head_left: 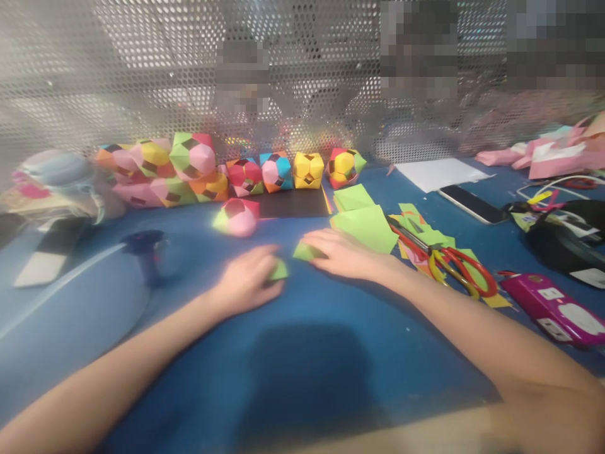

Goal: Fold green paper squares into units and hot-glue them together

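Note:
My left hand (248, 280) is low over the blue table with its fingers curled round a small folded green paper piece (280, 270). Just to the right, my right hand (343, 253) has bent fingers on a second green paper piece (304, 251), partly hidden under them. A gap separates the two pieces. Behind my right hand lie larger light-green paper sheets (366, 228). One pink, red and green folded paper ball (237, 217) rests beyond my left hand. Both hands are somewhat blurred.
Folded paper balls (193, 157) line the perforated metal screen (302, 82). Right of my right arm are scissors (447, 261) on paper scraps, a magenta case (553, 308) and a phone (472, 203). A dark blue upright object (147, 255) stands at left. People are behind the screen.

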Available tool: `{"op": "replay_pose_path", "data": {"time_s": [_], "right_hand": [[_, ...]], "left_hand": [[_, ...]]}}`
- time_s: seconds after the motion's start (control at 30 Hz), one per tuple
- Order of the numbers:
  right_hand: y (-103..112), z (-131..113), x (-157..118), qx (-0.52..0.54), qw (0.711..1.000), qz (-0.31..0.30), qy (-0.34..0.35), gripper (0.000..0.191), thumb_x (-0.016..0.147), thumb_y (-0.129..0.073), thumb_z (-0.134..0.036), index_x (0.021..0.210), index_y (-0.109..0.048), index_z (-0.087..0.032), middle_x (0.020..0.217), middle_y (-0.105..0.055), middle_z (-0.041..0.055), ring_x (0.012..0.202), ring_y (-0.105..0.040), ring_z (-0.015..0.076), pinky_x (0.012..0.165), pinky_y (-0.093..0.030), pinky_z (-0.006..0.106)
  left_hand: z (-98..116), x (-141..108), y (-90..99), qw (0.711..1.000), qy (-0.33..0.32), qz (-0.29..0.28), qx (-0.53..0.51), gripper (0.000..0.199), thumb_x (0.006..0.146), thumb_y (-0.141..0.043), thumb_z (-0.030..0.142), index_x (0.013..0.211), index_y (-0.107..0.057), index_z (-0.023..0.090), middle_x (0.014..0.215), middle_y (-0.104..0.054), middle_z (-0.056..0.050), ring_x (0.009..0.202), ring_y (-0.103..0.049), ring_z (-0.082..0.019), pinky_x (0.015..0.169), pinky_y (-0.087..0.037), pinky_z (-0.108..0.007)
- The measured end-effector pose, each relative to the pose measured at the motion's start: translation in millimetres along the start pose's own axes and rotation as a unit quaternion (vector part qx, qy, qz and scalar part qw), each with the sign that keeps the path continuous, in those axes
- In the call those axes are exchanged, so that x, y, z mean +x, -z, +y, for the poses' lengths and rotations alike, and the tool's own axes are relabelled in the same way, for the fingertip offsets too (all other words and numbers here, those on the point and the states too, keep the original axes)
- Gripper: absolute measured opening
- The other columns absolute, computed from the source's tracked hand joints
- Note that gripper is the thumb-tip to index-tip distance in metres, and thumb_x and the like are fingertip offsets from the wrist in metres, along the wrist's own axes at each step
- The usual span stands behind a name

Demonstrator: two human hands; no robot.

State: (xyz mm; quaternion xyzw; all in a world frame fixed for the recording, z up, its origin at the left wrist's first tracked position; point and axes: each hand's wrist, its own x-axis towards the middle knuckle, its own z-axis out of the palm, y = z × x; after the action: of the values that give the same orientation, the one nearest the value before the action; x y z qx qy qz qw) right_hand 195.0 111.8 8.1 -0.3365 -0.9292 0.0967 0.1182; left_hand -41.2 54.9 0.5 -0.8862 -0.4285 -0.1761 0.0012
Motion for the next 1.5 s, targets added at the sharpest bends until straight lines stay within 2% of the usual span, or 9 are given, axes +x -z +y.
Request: {"op": "replay_pose_path", "data": {"time_s": [0.13, 0.27, 0.43, 0.57, 0.7, 0.87, 0.97, 1.23, 1.5], "right_hand": [[6, -1, -2, -0.005, 1.0, -0.03, -0.007, 0.048, 0.08, -0.056, -0.024, 0.127, -0.049, -0.015, 0.136, -0.047, 0.0136, 0.122, -0.046, 0.0295, 0.101, -0.037, 0.047], [8, 3, -4, 0.016, 0.999, -0.043, 0.004, 0.048, 0.081, -0.054, -0.021, 0.129, -0.048, -0.016, 0.136, -0.047, 0.0117, 0.122, -0.046, 0.0274, 0.102, -0.036, 0.046], [6, 7, -4, 0.019, 0.999, -0.019, 0.027, 0.043, 0.081, -0.054, -0.019, 0.124, -0.052, -0.017, 0.13, -0.054, 0.01, 0.119, -0.05, 0.0257, 0.1, -0.038, 0.045], [4, 6, -4, 0.018, 1.0, 0.01, 0.015, 0.045, 0.08, -0.055, -0.02, 0.124, -0.052, -0.015, 0.128, -0.056, 0.0114, 0.116, -0.052, 0.0273, 0.099, -0.038, 0.047], [3, 4, -4, 0.037, 0.998, 0.049, 0.011, 0.047, 0.08, -0.056, -0.021, 0.125, -0.051, -0.013, 0.125, -0.058, 0.0121, 0.114, -0.054, 0.0267, 0.098, -0.041, 0.045], [2, 0, -5, 0.086, 0.992, 0.09, 0.009, 0.048, 0.079, -0.057, -0.022, 0.126, -0.05, -0.016, 0.126, -0.057, 0.0108, 0.114, -0.055, 0.0236, 0.097, -0.045, 0.041], [2, -2, -5, 0.117, 0.988, 0.096, 0.01, 0.049, 0.079, -0.057, -0.023, 0.127, -0.049, -0.016, 0.126, -0.057, 0.0111, 0.114, -0.056, 0.0229, 0.098, -0.046, 0.041], [-1, -14, -4, 0.133, 0.984, 0.121, 0.0, 0.047, 0.078, -0.058, -0.023, 0.124, -0.052, -0.016, 0.122, -0.06, 0.0105, 0.111, -0.058, 0.0222, 0.096, -0.048, 0.04], [-8, -24, -4, 0.128, 0.982, 0.136, -0.017, 0.046, 0.08, -0.056, -0.025, 0.124, -0.051, -0.014, 0.123, -0.059, 0.0121, 0.111, -0.058, 0.0241, 0.095, -0.049, 0.041]], "left_hand": [[4, 2, 5.8, 0.998, 0.038, -0.029, -0.051, 0.029, 0.078, -0.055, 0.038, 0.098, -0.051, 0.018, 0.122, -0.058, -0.015, 0.102, -0.06, -0.026, 0.086, -0.049, -0.042], [5, 5, 9.0, 0.992, 0.059, -0.062, -0.088, 0.033, 0.077, -0.056, 0.037, 0.105, -0.051, 0.019, 0.12, -0.059, -0.013, 0.106, -0.058, -0.027, 0.09, -0.045, -0.044], [4, 5, 6.1, 0.993, 0.046, -0.063, -0.09, 0.031, 0.079, -0.055, 0.034, 0.106, -0.052, 0.018, 0.122, -0.058, -0.014, 0.109, -0.056, -0.027, 0.092, -0.043, -0.045], [4, 5, 4.6, 0.99, 0.075, -0.066, -0.101, 0.034, 0.081, -0.052, 0.036, 0.109, -0.052, 0.018, 0.116, -0.061, -0.013, 0.106, -0.057, -0.026, 0.091, -0.045, -0.044], [4, 6, 5.1, 0.981, 0.147, -0.032, -0.124, 0.039, 0.079, -0.054, 0.038, 0.112, -0.052, 0.018, 0.117, -0.062, -0.012, 0.104, -0.059, -0.026, 0.09, -0.046, -0.043], [4, 6, 6.4, 0.963, 0.208, 0.066, -0.156, 0.038, 0.079, -0.055, 0.039, 0.111, -0.054, 0.018, 0.111, -0.065, -0.009, 0.096, -0.063, -0.022, 0.085, -0.05, -0.038], [3, 5, 5.8, 0.963, 0.197, 0.107, -0.152, 0.038, 0.08, -0.056, 0.036, 0.112, -0.053, 0.017, 0.111, -0.065, -0.01, 0.097, -0.063, -0.021, 0.084, -0.051, -0.035], [-3, 2, -1.7, 0.982, 0.094, 0.145, -0.077, 0.031, 0.083, -0.055, 0.03, 0.11, -0.058, 0.014, 0.117, -0.063, -0.013, 0.108, -0.06, -0.022, 0.095, -0.048, -0.037], [-1, 2, -3.1, 0.983, 0.092, 0.142, -0.075, 0.032, 0.083, -0.055, 0.031, 0.111, -0.059, 0.015, 0.113, -0.065, -0.012, 0.107, -0.061, -0.022, 0.095, -0.049, -0.037]]}}
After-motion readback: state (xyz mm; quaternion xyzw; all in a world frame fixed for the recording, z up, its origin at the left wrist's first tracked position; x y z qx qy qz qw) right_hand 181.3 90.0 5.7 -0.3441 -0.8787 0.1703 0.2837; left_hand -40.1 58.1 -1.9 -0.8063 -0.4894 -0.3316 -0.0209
